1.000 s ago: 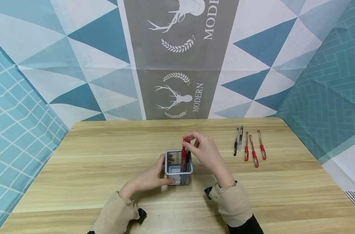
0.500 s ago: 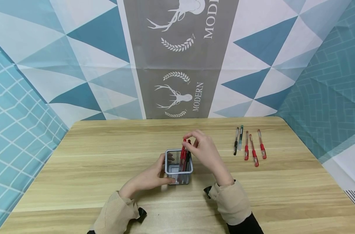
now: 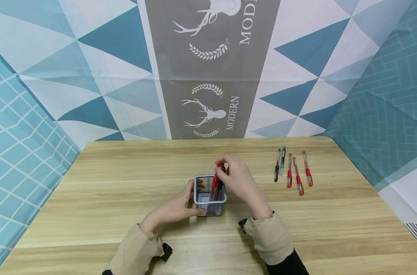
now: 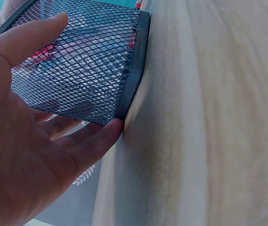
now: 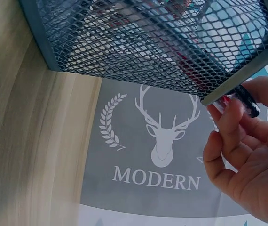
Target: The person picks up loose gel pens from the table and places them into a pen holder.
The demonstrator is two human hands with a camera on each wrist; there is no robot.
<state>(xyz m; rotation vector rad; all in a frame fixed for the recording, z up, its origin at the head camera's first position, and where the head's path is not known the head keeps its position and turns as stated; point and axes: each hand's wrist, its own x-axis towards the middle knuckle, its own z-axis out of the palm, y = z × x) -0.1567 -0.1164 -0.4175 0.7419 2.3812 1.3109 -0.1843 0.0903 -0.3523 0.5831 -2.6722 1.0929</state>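
Observation:
A square metal mesh pen holder (image 3: 211, 209) stands upright on the wooden table, with red pens (image 3: 214, 182) and a black pen (image 5: 248, 100) leaning in its right side. How many red pens are in it I cannot tell. My left hand (image 3: 175, 208) grips the holder from the left, thumb on the near wall and fingers round the far side; in the left wrist view the thumb (image 4: 35, 37) lies on the mesh. At the rim, my right hand (image 3: 239, 177) pinches the top of a red pen, its fingertips close beside the black pen's end.
To the right on the table (image 3: 125, 168) lie three red pens (image 3: 298, 179), a black pen (image 3: 277, 168) and a green-ended pen (image 3: 283, 162), all roughly pointing away from me. A patterned cloth backdrop (image 3: 208, 72) rises behind the table's far edge.
My right hand has dipped slightly at the rim, and the red pen's top sits a little lower under its fingers. The left hand and the holder stay where they were.

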